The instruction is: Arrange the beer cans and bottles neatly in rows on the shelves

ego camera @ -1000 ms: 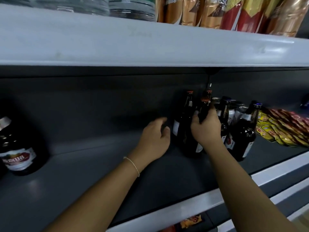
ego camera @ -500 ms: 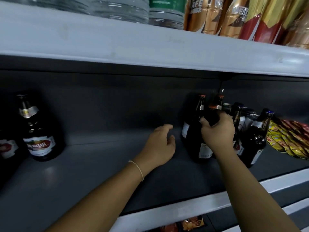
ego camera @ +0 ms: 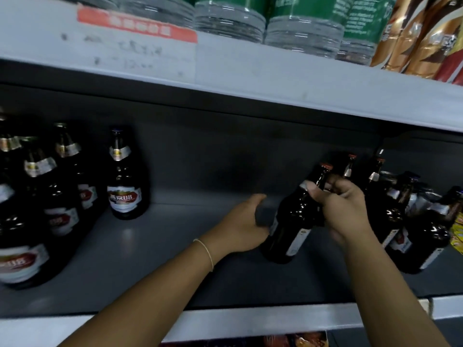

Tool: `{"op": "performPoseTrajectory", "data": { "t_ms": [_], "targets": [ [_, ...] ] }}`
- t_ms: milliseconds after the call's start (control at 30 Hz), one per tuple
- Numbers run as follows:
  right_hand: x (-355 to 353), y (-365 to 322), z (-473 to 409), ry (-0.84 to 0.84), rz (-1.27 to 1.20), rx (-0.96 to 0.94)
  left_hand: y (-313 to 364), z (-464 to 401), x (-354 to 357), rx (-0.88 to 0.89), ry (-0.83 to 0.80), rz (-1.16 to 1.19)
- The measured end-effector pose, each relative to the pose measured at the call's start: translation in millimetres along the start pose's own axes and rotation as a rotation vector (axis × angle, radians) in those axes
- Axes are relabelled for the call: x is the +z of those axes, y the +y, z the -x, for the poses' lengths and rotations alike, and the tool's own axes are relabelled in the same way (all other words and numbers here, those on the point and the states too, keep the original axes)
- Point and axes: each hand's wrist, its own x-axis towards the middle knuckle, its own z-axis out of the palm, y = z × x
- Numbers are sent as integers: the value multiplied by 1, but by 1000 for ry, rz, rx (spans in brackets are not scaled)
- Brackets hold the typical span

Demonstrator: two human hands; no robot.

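a: while the right hand [ego camera: 344, 211] curls its fingers [ego camera: 335, 190] round the neck of a tilted brown bottle [ego camera: 292, 221], how far along does this look?

b: partway, i'd say. a group of bottles [ego camera: 57, 196] stands at the left of the shelf [ego camera: 155, 246], roughly in rows.

a: and the left hand [ego camera: 241, 225]?

b: loosely open, cupped just beside the bottle's lower body; i can't tell if it touches.

a: what's left?

b: a loose cluster of bottles [ego camera: 400, 216] on the right, and a wide bare gap between.

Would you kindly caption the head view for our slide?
Right hand tilts a dark beer bottle by its neck; left hand steadies its base.
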Motion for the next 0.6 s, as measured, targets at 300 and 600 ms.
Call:
{"op": "performPoseTrajectory", "data": {
  "t_ms": [300, 600],
  "targets": [
    [75, -2, 30, -375, -231, -2, -39, 40, -57, -68, -120, 287],
    [150, -3, 54, -641, -396, 53, -78, 87, -99, -38, 24, 383]
  ]
}}
